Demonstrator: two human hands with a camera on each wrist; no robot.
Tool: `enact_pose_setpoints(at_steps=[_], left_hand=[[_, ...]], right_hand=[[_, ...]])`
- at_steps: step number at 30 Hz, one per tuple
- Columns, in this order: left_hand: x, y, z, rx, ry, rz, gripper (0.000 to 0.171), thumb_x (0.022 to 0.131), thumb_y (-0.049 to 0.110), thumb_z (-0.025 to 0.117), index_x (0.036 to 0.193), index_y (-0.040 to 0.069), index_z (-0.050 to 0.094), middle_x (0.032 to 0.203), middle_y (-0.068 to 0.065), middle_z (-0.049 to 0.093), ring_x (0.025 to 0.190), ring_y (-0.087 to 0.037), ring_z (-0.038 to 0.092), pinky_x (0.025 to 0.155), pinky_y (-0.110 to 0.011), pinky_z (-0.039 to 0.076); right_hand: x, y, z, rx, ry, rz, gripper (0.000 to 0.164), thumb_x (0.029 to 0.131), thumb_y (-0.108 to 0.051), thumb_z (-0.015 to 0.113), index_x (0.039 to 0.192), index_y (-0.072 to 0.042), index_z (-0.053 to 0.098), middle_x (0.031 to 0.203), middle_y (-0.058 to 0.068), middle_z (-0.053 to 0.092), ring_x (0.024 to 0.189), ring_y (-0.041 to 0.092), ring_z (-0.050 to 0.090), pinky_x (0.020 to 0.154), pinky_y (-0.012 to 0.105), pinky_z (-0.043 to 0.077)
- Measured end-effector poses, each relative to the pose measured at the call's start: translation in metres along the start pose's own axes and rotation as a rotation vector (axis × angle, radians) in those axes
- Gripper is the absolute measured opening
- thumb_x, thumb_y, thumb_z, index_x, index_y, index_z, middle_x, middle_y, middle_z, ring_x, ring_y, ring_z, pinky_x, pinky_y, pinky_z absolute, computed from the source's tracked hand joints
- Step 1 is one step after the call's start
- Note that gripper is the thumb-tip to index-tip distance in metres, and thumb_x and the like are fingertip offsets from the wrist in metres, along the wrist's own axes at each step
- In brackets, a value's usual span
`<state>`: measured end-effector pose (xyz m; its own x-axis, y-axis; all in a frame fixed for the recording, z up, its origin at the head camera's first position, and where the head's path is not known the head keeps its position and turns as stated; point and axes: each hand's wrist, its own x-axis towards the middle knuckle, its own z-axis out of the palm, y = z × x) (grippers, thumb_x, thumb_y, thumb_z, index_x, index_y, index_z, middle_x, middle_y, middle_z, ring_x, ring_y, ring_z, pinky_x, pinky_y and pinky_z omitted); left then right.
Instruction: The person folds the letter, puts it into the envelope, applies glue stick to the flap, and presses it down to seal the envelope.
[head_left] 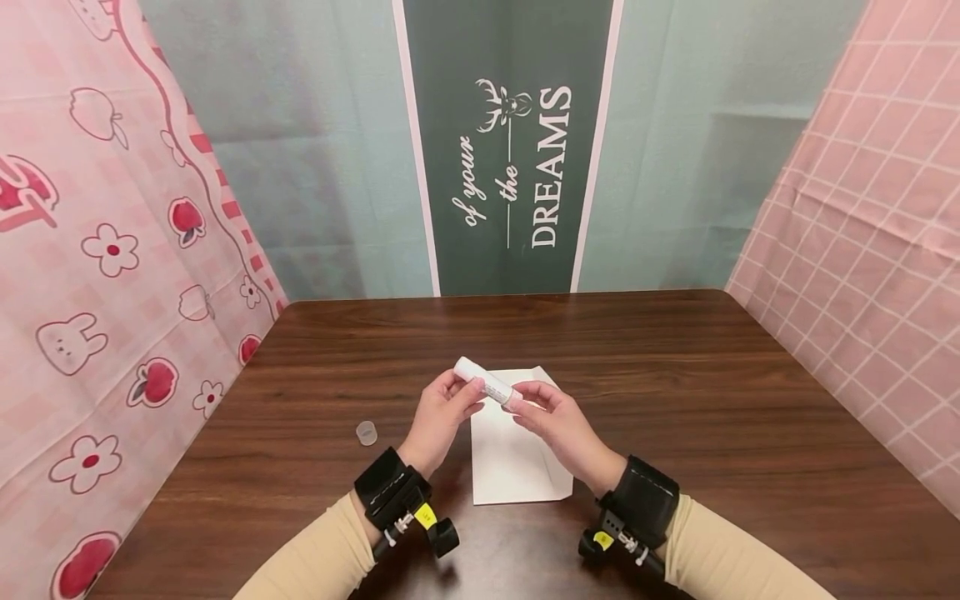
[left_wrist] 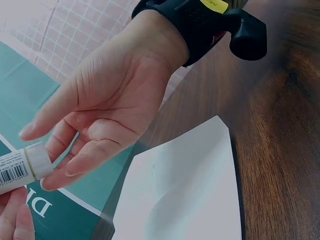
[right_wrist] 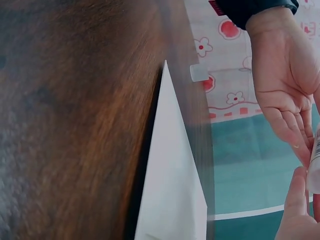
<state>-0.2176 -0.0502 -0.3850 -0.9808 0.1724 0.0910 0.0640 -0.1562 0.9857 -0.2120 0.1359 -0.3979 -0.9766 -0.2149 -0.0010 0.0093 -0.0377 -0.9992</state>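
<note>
A white glue stick [head_left: 486, 382] with small print slants between my two hands, above a white envelope [head_left: 517, 467]. My left hand [head_left: 441, 417] pinches its upper left part between thumb and fingers. At the lower right end, the thumb and index finger of my right hand [head_left: 558, 425] close around the base. A barcode shows on the glue stick [left_wrist: 15, 167] in the left wrist view, with the right hand [left_wrist: 112, 100] at its pale end. In the right wrist view, only a sliver of the glue stick [right_wrist: 315, 170] appears at the edge, beside the left hand [right_wrist: 282, 80].
A small translucent cap [head_left: 367, 432] stands on the dark wooden table [head_left: 300, 500], left of the envelope. Patterned pink cloths hang at both sides, and a green cloth [head_left: 510, 267] with lettering hangs behind the table. Each wrist wears a black band with a camera mount.
</note>
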Motion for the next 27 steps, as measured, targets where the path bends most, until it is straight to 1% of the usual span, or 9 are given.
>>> enact_pose_setpoints(at_steps=[2, 4, 9, 12, 16, 18, 20, 23, 27], left_hand=[[-0.0001, 0.0002, 0.0001, 0.002, 0.003, 0.006, 0.044, 0.089, 0.026, 0.065, 0.119, -0.004, 0.052, 0.11, -0.016, 0.061, 0.104, -0.025, 0.062, 0.086, -0.034, 0.048], [0.0002, -0.0004, -0.0002, 0.007, 0.001, 0.009, 0.044, 0.089, 0.026, 0.064, 0.119, -0.004, 0.052, 0.11, -0.017, 0.061, 0.103, -0.025, 0.062, 0.086, -0.034, 0.048], [0.0025, -0.0037, -0.001, -0.009, -0.006, 0.007, 0.041, 0.089, 0.023, 0.064, 0.118, -0.005, 0.052, 0.11, -0.017, 0.061, 0.103, -0.024, 0.062, 0.087, -0.034, 0.048], [0.0035, -0.0055, -0.0014, -0.017, -0.006, 0.008, 0.04, 0.09, 0.022, 0.063, 0.117, -0.005, 0.052, 0.109, -0.017, 0.061, 0.103, -0.024, 0.062, 0.087, -0.035, 0.048], [0.004, -0.006, -0.0019, -0.018, 0.003, 0.012, 0.04, 0.089, 0.023, 0.064, 0.116, -0.003, 0.052, 0.108, -0.015, 0.062, 0.102, -0.023, 0.062, 0.086, -0.034, 0.048], [0.0039, -0.0056, -0.0019, -0.022, 0.006, 0.007, 0.039, 0.088, 0.023, 0.065, 0.115, -0.002, 0.053, 0.108, -0.014, 0.062, 0.101, -0.023, 0.062, 0.086, -0.033, 0.048], [0.0037, -0.0056, -0.0019, -0.019, 0.004, 0.009, 0.039, 0.089, 0.024, 0.064, 0.115, -0.003, 0.052, 0.108, -0.015, 0.062, 0.101, -0.023, 0.062, 0.086, -0.033, 0.048], [0.003, -0.0051, -0.0021, -0.01, 0.0, 0.002, 0.038, 0.09, 0.023, 0.063, 0.116, -0.003, 0.052, 0.108, -0.015, 0.062, 0.102, -0.023, 0.062, 0.086, -0.033, 0.048], [0.0017, -0.0046, -0.0033, 0.008, -0.003, -0.008, 0.039, 0.09, 0.023, 0.063, 0.117, -0.002, 0.052, 0.11, -0.015, 0.062, 0.102, -0.023, 0.062, 0.087, -0.033, 0.048]], right_hand=[[-0.0004, -0.0002, 0.0, -0.05, 0.009, -0.007, 0.033, 0.087, -0.016, 0.066, 0.114, 0.0, 0.056, 0.108, 0.013, 0.06, 0.105, 0.032, 0.057, 0.09, 0.039, 0.046], [-0.0006, -0.0005, -0.0002, -0.086, 0.016, -0.006, 0.033, 0.086, -0.018, 0.068, 0.112, -0.001, 0.058, 0.106, 0.012, 0.062, 0.105, 0.034, 0.058, 0.089, 0.038, 0.046], [0.0002, 0.0001, -0.0022, 0.012, -0.01, -0.023, 0.041, 0.082, -0.021, 0.072, 0.11, 0.007, 0.059, 0.1, 0.014, 0.066, 0.096, 0.026, 0.065, 0.082, 0.031, 0.05], [0.0012, 0.0014, -0.003, 0.069, -0.024, -0.015, 0.042, 0.082, -0.02, 0.072, 0.11, 0.008, 0.059, 0.101, 0.014, 0.066, 0.095, 0.023, 0.065, 0.082, 0.03, 0.05], [0.0032, 0.0009, -0.0031, 0.023, -0.013, 0.009, 0.04, 0.084, -0.017, 0.07, 0.115, 0.004, 0.057, 0.106, 0.014, 0.063, 0.102, 0.028, 0.06, 0.086, 0.033, 0.048], [0.0035, 0.0, -0.0031, -0.02, -0.007, 0.018, 0.039, 0.085, -0.015, 0.069, 0.117, 0.003, 0.056, 0.106, 0.014, 0.062, 0.104, 0.032, 0.058, 0.087, 0.032, 0.048], [0.004, -0.0007, -0.0035, -0.035, -0.006, 0.023, 0.038, 0.086, -0.015, 0.068, 0.116, 0.004, 0.056, 0.104, 0.014, 0.063, 0.105, 0.034, 0.058, 0.087, 0.032, 0.048], [0.0035, -0.0023, -0.0046, -0.009, -0.022, 0.04, 0.039, 0.087, -0.015, 0.067, 0.116, 0.007, 0.054, 0.1, 0.012, 0.064, 0.102, 0.03, 0.062, 0.086, 0.032, 0.048], [0.0029, -0.0034, -0.0059, 0.027, -0.052, 0.04, 0.039, 0.088, -0.015, 0.065, 0.117, 0.008, 0.051, 0.102, 0.013, 0.065, 0.099, 0.025, 0.064, 0.085, 0.034, 0.048]])
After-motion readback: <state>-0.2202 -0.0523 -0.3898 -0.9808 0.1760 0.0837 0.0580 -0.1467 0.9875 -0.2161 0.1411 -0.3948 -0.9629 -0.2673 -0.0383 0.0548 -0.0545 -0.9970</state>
